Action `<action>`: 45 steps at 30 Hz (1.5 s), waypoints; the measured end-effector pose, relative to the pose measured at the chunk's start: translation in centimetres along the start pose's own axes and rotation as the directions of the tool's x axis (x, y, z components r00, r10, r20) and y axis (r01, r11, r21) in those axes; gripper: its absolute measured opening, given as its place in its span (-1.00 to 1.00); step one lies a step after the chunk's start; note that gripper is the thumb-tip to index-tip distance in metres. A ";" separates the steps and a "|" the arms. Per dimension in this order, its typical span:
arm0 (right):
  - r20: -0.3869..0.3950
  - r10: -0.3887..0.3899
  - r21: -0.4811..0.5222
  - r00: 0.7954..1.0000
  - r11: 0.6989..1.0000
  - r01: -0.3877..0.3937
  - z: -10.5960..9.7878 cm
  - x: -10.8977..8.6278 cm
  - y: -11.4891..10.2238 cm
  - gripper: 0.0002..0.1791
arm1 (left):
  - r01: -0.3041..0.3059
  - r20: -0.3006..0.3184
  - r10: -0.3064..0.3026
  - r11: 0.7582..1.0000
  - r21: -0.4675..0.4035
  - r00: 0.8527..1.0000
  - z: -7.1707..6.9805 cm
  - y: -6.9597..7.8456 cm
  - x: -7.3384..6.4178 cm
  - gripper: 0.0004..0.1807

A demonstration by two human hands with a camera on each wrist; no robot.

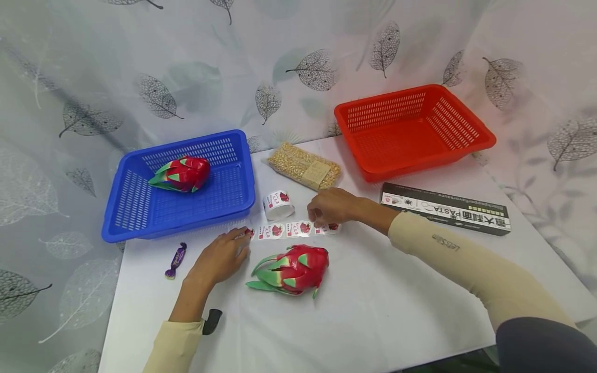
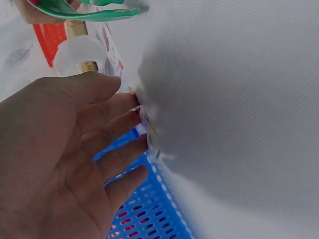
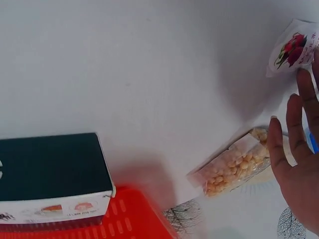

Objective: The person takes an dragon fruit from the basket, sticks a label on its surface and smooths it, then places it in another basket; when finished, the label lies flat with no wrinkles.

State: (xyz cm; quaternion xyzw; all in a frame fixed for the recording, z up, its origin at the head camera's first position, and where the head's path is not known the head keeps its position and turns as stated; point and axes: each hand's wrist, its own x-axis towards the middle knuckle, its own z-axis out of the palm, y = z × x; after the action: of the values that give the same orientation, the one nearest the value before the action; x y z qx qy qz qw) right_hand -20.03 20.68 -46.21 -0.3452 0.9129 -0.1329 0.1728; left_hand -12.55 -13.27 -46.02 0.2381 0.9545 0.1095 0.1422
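A strip of white stickers printed with red dragon fruit runs across the table from a sticker roll. My left hand rests its fingertips on the strip's left end, fingers extended, as the left wrist view also shows. At the right end, my right hand pinches the strip by its edge; in the right wrist view the end sticker bends up at the fingertips, with the thumb hidden. A red dragon fruit with green scales lies just in front of the strip, between the forearms.
A blue basket at left holds another dragon fruit. Behind the roll lies a bag of corn kernels. The red basket stands back right, a pasta box before it. A purple-wrapped candy lies left.
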 end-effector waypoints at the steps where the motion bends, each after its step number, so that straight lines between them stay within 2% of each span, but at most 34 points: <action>1: -0.002 -0.014 -0.004 1.000 1.000 0.014 0.0 0.1 0.1 -0.93 | 0.003 0.002 -0.003 1.000 -0.004 1.000 0.0 0.0 0.0 -0.52; 18: 0.034 -0.067 -0.043 0.997 0.997 0.068 -0.4 0.7 0.2 -0.95 | 0.011 0.006 -0.010 1.000 -0.019 1.000 0.0 -0.2 0.1 -0.52; 26: 0.036 -0.066 -0.036 0.997 0.997 0.067 0.0 0.5 0.5 -0.87 | 0.003 0.014 -0.003 1.000 -0.016 1.000 -0.1 -0.1 -0.1 -0.53; 34: 0.046 -0.066 -0.131 0.997 0.989 0.071 -0.4 0.4 0.2 -0.91 | 0.017 0.028 -0.016 1.000 -0.024 0.999 -0.2 -0.1 -0.1 -0.52; 41: 0.082 -0.065 -0.132 0.994 0.988 0.076 -0.7 0.8 0.0 -0.96 | 0.013 0.025 -0.013 1.000 -0.025 1.000 -0.1 -0.2 -0.1 -0.51; 45: 0.079 -0.043 -0.126 0.996 0.991 0.052 -0.8 0.5 0.1 -0.92 | 0.007 0.027 -0.006 1.000 -0.030 1.000 -0.1 -0.1 0.0 -0.50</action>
State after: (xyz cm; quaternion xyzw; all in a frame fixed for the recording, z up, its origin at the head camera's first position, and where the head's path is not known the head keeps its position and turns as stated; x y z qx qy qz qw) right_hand -20.82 20.50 -45.65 -0.3820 0.9038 -0.0648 0.1815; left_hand -12.62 -13.41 -46.00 0.2343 0.9516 0.1200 0.1588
